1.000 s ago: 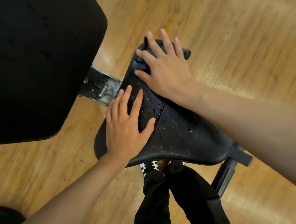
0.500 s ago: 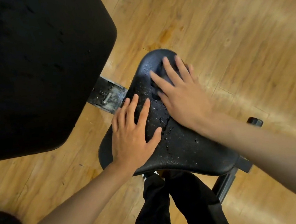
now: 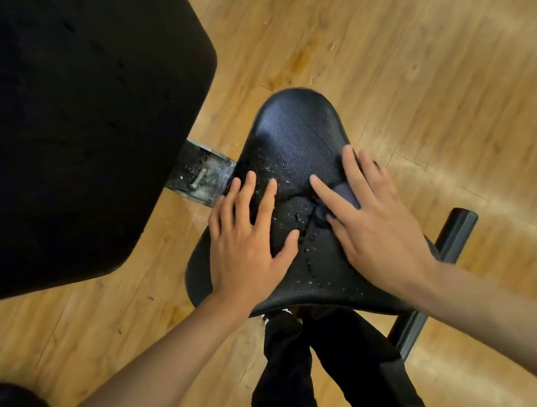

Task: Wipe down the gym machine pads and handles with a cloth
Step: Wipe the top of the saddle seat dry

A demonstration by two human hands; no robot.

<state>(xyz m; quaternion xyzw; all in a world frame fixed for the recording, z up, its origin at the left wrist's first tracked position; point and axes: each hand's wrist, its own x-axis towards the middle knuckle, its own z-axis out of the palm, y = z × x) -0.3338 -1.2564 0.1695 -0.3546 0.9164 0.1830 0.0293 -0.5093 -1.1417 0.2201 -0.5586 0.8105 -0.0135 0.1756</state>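
A black textured seat pad (image 3: 292, 132) of the gym machine lies below me, dotted with water drops along a crack in its middle. My left hand (image 3: 249, 247) rests flat on the pad's left side with fingers spread. My right hand (image 3: 372, 223) presses flat on a dark cloth (image 3: 344, 193) on the pad's right side; only a small patch of cloth shows between the fingers. The far tip of the pad looks smooth and damp.
A large black back pad (image 3: 62, 128) fills the upper left. A worn metal bracket (image 3: 202, 178) joins it to the seat. A black frame tube (image 3: 452, 237) runs out at the right. Wooden floor (image 3: 412, 64) lies all around; my dark trouser legs (image 3: 318, 384) stand below the seat.
My right hand has slid with the cloth from the far tip of the seat pad back toward me, to the pad's right middle. My left hand has stayed in place.
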